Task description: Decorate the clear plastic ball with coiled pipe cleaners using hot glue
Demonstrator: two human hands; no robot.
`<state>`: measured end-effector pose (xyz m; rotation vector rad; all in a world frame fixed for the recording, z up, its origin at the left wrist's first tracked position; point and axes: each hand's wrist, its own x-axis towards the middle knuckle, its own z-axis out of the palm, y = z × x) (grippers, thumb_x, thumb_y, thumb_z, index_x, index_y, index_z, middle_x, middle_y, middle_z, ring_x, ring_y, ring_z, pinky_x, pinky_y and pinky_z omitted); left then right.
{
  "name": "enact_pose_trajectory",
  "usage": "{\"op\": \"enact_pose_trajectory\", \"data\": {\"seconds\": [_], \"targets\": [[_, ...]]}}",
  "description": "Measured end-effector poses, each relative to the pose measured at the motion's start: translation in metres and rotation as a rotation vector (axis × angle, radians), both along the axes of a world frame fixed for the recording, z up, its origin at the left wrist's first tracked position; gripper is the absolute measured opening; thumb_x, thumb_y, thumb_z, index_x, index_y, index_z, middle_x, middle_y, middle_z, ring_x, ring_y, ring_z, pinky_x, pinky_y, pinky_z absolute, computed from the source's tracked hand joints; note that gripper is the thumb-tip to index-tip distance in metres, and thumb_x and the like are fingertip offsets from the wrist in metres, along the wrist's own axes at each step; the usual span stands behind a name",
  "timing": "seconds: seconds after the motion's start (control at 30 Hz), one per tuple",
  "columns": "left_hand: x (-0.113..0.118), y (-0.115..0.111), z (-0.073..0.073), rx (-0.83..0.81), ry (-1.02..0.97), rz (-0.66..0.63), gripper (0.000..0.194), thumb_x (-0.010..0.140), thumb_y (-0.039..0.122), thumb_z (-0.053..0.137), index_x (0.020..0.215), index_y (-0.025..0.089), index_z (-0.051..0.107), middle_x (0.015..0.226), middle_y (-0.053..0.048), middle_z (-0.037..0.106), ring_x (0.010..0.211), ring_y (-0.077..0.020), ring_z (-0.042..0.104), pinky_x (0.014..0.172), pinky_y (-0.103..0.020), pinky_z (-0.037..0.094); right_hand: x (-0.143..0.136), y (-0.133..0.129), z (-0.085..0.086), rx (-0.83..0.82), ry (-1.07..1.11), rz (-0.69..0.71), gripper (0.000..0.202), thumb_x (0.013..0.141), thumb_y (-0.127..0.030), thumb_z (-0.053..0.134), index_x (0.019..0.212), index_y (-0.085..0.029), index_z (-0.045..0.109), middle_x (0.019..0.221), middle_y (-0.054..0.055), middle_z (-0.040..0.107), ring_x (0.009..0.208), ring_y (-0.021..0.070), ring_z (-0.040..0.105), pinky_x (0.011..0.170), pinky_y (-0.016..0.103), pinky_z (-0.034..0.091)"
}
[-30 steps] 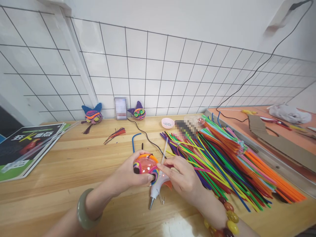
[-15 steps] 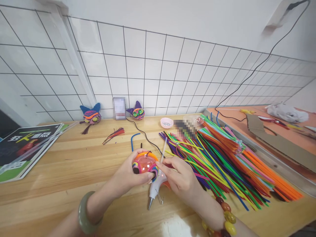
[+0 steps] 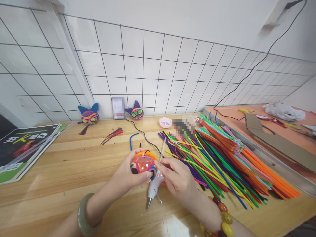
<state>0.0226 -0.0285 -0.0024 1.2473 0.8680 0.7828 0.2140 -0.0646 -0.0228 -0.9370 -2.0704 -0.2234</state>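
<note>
My left hand (image 3: 132, 174) is wrapped around a clear plastic ball (image 3: 145, 162) partly covered in coiled, coloured pipe cleaners, its thumb across the lower front. Along the ball's top edge runs an orange pipe cleaner (image 3: 141, 154). My right hand (image 3: 179, 177) has thumb and index finger pinched on that orange strip at the ball's right side. Beneath the hands a white glue gun (image 3: 153, 188) lies on the table, nozzle toward me, with a glue stick (image 3: 163, 147) poking out of its back. The right hand partly covers the gun.
Loose pipe cleaners (image 3: 209, 164) spread across the right. Behind stand a pink bowl (image 3: 165, 122) of small pieces and two finished ornaments, one blue-eared (image 3: 89, 114), one purple-eared (image 3: 135, 111). A black cord (image 3: 145, 138) crosses the table. Magazines (image 3: 27, 148) lie left; cardboard (image 3: 271, 141) lies right.
The whole view has shifted slightly, so everything sits a little further left. Both hands keep their hold, and the right fingertips stay at the ball's right side.
</note>
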Motion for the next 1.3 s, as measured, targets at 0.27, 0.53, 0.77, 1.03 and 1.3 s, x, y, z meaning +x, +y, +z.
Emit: {"op": "enact_pose_trajectory", "data": {"seconds": [0.27, 0.53, 0.77, 1.03, 1.3], "targets": [[0.003, 0.0, 0.004, 0.022, 0.017, 0.06, 0.055, 0.062, 0.027, 0.078, 0.108, 0.022, 0.049, 0.089, 0.0, 0.067, 0.08, -0.0169, 0.064, 0.073, -0.027, 0.051, -0.002, -0.001, -0.003, -0.022, 0.03, 0.019, 0.038, 0.09, -0.004, 0.042, 0.121, -0.013, 0.06, 0.089, 0.012, 0.062, 0.079, 0.0188, 0.059, 0.065, 0.03, 0.051], [0.001, -0.002, -0.001, 0.048, -0.009, 0.073, 0.062, 0.063, 0.028, 0.078, 0.114, 0.021, 0.045, 0.098, -0.004, 0.067, 0.086, -0.0193, 0.064, 0.077, -0.03, 0.051, -0.003, -0.004, -0.001, -0.068, 0.04, 0.047, 0.042, 0.087, -0.004, 0.044, 0.127, -0.012, 0.054, 0.096, 0.014, 0.06, 0.084, 0.0214, 0.058, 0.068, 0.034, 0.052], [0.0, -0.004, -0.004, 0.12, -0.04, 0.083, 0.063, 0.065, 0.03, 0.078, 0.117, 0.023, 0.043, 0.107, -0.006, 0.066, 0.092, -0.0216, 0.065, 0.08, -0.03, 0.052, -0.006, -0.007, 0.004, -0.042, 0.088, 0.062, 0.049, 0.085, -0.005, 0.047, 0.133, -0.014, 0.05, 0.103, 0.015, 0.059, 0.091, 0.0231, 0.058, 0.072, 0.038, 0.053], [0.003, -0.009, 0.005, 0.181, 0.007, 0.163, 0.064, 0.063, 0.029, 0.078, 0.115, 0.022, 0.043, 0.107, -0.008, 0.067, 0.095, -0.025, 0.066, 0.083, -0.033, 0.052, -0.007, -0.011, 0.006, -0.048, 0.095, 0.048, 0.048, 0.086, -0.012, 0.053, 0.134, -0.012, 0.048, 0.114, 0.017, 0.056, 0.105, 0.0259, 0.056, 0.082, 0.041, 0.054], [0.006, -0.011, 0.007, 0.219, 0.02, 0.23, 0.065, 0.06, 0.029, 0.078, 0.114, 0.021, 0.042, 0.108, -0.009, 0.068, 0.096, -0.0256, 0.067, 0.084, -0.034, 0.053, -0.01, -0.012, 0.006, -0.058, 0.079, 0.002, 0.045, 0.091, -0.018, 0.053, 0.135, -0.016, 0.047, 0.115, 0.017, 0.056, 0.103, 0.0248, 0.058, 0.081, 0.04, 0.056]]}}
